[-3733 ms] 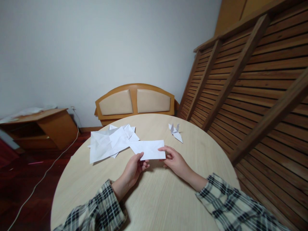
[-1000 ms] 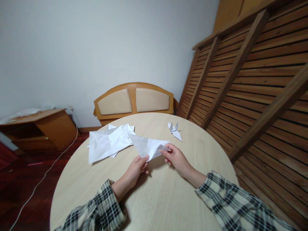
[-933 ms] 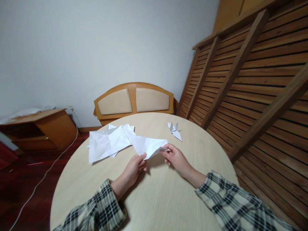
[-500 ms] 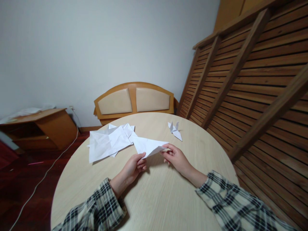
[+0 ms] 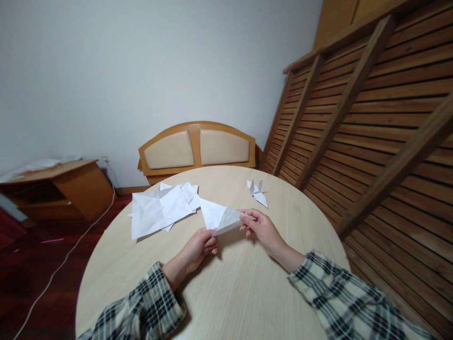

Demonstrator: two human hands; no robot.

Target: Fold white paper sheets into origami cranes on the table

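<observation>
Surface (image 5: 255, 293), round and pale, extends before you. A paper pile (image 5: 148, 219) lies on its left part. The paper sheet (image 5: 228, 220) is held just above the surface, near the middle, right of the pile, with one flap turned over and a pointed right end. Your left hand (image 5: 200, 243) pinches its near corner; your right hand (image 5: 261, 226) grips the pointed end. Judging by this grip, the step in hand is a fold, the flap apparently not yet pressed flat. The next move calls for matching the edges before you press the crease; use light pressure. A small paper figure (image 5: 261, 198) stands apart, beyond your right hand.
</observation>
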